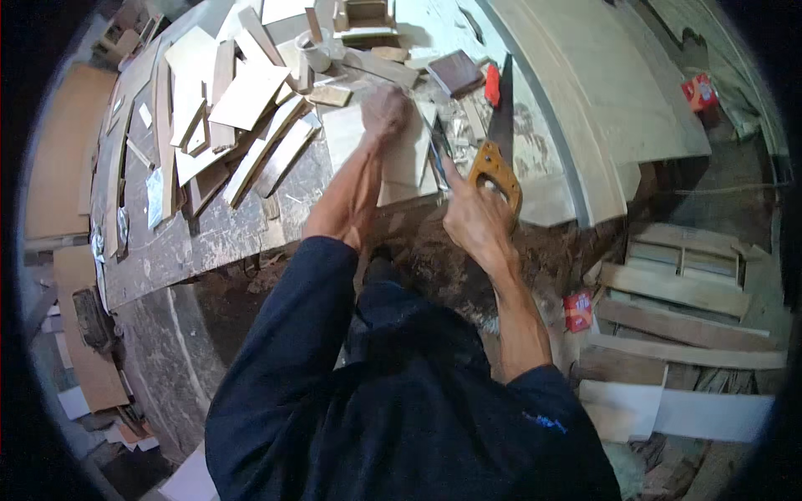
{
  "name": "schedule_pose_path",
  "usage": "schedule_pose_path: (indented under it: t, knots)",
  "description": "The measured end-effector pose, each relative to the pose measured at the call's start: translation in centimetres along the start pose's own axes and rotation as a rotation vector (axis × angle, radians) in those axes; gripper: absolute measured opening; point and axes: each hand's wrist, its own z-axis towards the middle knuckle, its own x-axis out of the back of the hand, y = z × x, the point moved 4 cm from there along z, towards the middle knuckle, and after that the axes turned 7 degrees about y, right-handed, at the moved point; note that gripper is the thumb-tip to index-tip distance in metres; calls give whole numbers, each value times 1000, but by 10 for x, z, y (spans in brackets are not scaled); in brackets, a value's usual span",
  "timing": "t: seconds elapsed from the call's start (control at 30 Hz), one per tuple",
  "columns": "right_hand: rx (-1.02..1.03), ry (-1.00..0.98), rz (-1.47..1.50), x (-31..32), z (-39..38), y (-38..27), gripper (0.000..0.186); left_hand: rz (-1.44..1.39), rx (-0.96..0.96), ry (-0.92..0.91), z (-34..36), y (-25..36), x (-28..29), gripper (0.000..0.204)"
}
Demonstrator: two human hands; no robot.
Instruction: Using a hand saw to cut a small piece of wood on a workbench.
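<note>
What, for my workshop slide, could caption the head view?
Left hand on a pale board, right hand at a yellow-handled saw, wood scraps piled at left.

Cool, bright light over upper middle; pale panel and offcuts near white. Lower half dimmer; dark top showing folds only faintly. Deep shadow below front edge of workbench. Black vignette along left and right rims; strong fisheye bend, large sheet at right bowed. Outer areas softer than middle; clutter at lower left murky, perhaps scraps, hard to tell.
</note>
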Motion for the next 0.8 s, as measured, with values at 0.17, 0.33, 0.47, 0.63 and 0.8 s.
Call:
schedule_pose_path:
  t: [0.17,0.33,0.47,0.63,0.8]
  knots:
    - [5,24,8,5,-11,4,60,1,133,-60,-1,-5,-3,38]
    - [29,41,-20,0,-16,13,62,-1,52,-126,-3,3,-2,33]
    - [-46,-9,92,-2,5,9,60,-96,85,-61,-1,19,-5,23]
    - [134,122,-46,2,-9,9,63,-94,52,-115,-3,9,-3,22]
    - [17,30,-1,-7,12,14,61,-92,69,-135,0,16,2,22]
